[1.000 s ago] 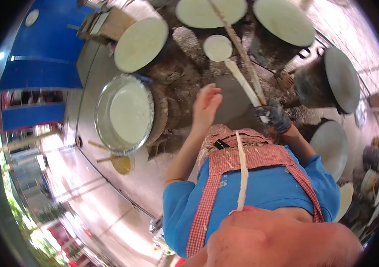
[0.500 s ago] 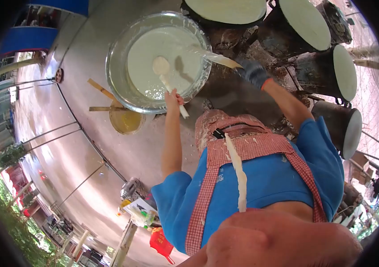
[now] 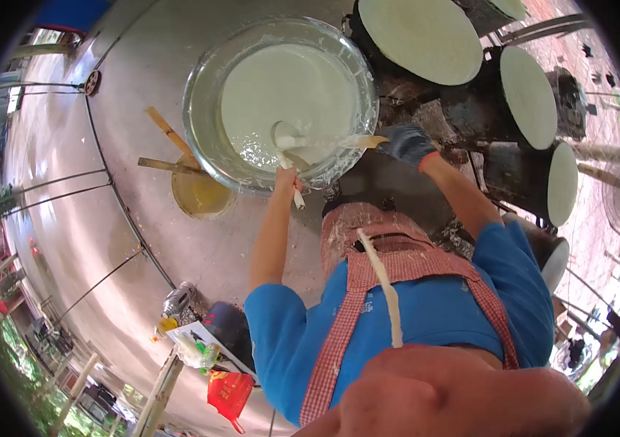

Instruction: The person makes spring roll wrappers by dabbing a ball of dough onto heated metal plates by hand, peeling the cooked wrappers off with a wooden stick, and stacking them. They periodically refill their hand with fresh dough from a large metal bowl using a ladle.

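Observation:
My left hand, bare, is wrapped round the handle of a ladle at the near side of a wide metal basin. White, batter-like liquid fills the basin's middle. My right hand, in a dark glove with an orange cuff, grips the wooden end of a long batter-coated stick-like tool. It reaches leftward over the basin's rim, and its far end overlaps the ladle's head in this view. Batter coats the ladle's handle too.
Dark drum-like vessels with pale round tops stand to the right of the basin. A yellowish bucket with wooden sticks stands on the left. A red bag hangs by a small table at lower left.
The ladle has moved from the middle of the liquid toward the basin's near side. The coated tool has swung down so its far end meets the ladle in view. The camera view has shifted.

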`<state>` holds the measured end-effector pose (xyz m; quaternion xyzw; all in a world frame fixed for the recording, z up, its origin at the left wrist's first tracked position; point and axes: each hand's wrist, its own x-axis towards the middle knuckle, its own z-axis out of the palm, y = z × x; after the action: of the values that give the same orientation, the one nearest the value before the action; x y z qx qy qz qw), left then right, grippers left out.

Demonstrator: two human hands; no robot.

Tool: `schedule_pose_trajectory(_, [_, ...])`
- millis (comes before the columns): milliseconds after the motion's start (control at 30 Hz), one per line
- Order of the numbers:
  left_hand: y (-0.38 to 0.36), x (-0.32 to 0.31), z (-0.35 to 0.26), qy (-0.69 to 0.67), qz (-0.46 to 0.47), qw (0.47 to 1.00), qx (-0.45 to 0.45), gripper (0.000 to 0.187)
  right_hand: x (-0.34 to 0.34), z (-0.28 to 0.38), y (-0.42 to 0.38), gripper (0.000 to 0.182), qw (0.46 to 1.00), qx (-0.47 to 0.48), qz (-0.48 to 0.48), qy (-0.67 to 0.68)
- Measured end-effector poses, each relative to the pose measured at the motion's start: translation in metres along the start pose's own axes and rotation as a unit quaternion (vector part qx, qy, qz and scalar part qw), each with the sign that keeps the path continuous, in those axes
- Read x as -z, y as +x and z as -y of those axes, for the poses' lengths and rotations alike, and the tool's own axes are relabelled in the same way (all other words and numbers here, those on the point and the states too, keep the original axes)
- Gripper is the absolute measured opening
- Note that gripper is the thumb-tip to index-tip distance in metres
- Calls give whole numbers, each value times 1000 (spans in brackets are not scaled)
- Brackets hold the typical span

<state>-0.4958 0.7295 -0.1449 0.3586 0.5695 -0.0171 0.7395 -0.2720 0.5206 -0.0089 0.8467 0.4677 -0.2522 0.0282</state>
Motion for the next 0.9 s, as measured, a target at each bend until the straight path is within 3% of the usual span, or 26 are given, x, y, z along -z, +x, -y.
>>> schedule_pose_trajectory(33, [-8,-1,0,-11,-18,999,34,14,1,-1,-9,38,995,-6,-35,88])
schedule_pose_trajectory(100, [-5,-13,-5,-16,6,999,52,14,-26,0,-16,37,998,-34,-5,58])
schedule_pose_trajectory(133, [-7,-15,-7,-185,56,966,172,17,-39,-2,-25,36,997,-68,31,31])
schedule_pose_trajectory(167, [-12,-18,-7,-344,105,888,285,21,-47,-1,-42,36,997,-66,25,30])
schedule_pose_trajectory(200, [-30,-27,-10,-347,109,890,275,21,-51,-5,-57,37,996,-56,-4,73])
schedule_pose_trajectory(267, [-98,-49,-26,-443,192,823,301,29,-42,-17,-76,38,992,-30,-40,112])
schedule_pose_trajectory(333, [-165,-63,-51,-437,232,831,254,30,-15,-19,-110,38,985,-19,-97,138])
schedule_pose_trajectory(367, [-198,-73,-69,-404,228,869,173,29,5,-23,-118,38,985,-3,-103,137])
schedule_pose_trajectory(400, [-236,-77,-84,-357,212,904,97,28,21,-20,-127,36,965,41,-188,179])
schedule_pose_trajectory(467, [-306,-85,-113,-330,275,902,-33,21,61,-19,-137,33,927,97,-315,179])
schedule_pose_trajectory(500, [-332,-84,-126,-342,294,892,-33,16,84,-19,-136,33,917,109,-358,139])
schedule_pose_trajectory(567, [-386,-84,-150,-341,318,883,-48,13,131,-15,-129,35,836,185,-490,162])
schedule_pose_trajectory(667, [-463,-84,-186,-135,236,909,-316,10,201,-11,-117,36,791,167,-577,116])
schedule_pose_trajectory(800, [-498,-77,-223,11,74,845,-530,12,267,6,-149,36,746,172,-606,215])
schedule_pose_trajectory(833, [-487,-75,-227,20,30,831,-555,13,263,8,-146,36,740,163,-616,216])
schedule_pose_trajectory(900, [-448,-68,-218,24,26,865,-501,15,216,10,-120,36,704,271,-484,443])
